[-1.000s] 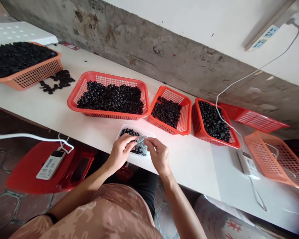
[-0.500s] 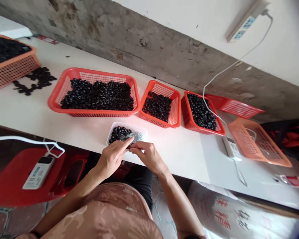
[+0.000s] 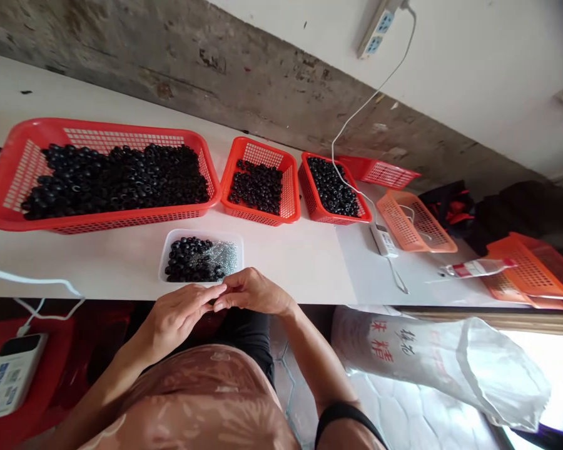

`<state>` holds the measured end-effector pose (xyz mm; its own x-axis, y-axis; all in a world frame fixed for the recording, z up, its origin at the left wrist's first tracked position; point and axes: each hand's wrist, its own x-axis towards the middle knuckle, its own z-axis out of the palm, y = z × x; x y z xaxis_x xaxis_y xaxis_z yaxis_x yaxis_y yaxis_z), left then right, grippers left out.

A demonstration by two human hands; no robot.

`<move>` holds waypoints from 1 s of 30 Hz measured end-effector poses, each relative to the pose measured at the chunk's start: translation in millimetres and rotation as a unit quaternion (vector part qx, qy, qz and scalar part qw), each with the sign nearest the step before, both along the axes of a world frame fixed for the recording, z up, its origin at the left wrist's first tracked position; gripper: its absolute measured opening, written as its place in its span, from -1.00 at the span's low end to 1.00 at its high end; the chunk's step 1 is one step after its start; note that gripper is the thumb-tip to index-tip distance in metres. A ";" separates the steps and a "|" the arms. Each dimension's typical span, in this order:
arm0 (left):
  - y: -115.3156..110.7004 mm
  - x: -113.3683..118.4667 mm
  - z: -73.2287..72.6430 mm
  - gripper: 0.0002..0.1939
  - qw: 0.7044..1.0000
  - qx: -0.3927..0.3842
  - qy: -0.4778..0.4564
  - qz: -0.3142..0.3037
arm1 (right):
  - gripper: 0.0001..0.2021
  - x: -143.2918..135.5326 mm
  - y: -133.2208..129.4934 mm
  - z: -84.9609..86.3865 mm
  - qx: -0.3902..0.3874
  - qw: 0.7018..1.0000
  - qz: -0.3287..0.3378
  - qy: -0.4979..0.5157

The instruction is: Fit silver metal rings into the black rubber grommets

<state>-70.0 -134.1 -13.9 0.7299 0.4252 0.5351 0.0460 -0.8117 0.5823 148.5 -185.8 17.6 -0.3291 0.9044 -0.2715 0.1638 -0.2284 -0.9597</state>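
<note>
A small white tray point(image 3: 239, 240) stands near the table's front edge, with black beads point(image 3: 185, 259) on its left side and small silvery pieces point(image 3: 225, 255) on its right. Just in front of it, my left hand point(image 3: 178, 312) and my right hand point(image 3: 251, 292) meet at the fingertips. The fingers of both are pressed together in a pinch. Whatever lies between the fingertips is too small and hidden to make out.
Behind the tray, a large red basket point(image 3: 136, 219), a smaller red basket point(image 3: 263, 219) and another red basket point(image 3: 314, 197) hold black pieces. To the right are an orange basket point(image 3: 438, 240), a power strip point(image 3: 383, 240) with its cable, and a bottle point(image 3: 478, 269).
The view has shifted to the right. My hands have drawn back from over the tray to its front side, so more of the tray shows, and they still meet at the fingertips.
</note>
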 end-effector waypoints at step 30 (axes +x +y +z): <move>-0.9 6.4 -8.2 -0.76 0.750 -0.630 -0.177 0.100 | -0.77 -28.2 86.2 -31.6 0.134 0.793 0.007 -0.595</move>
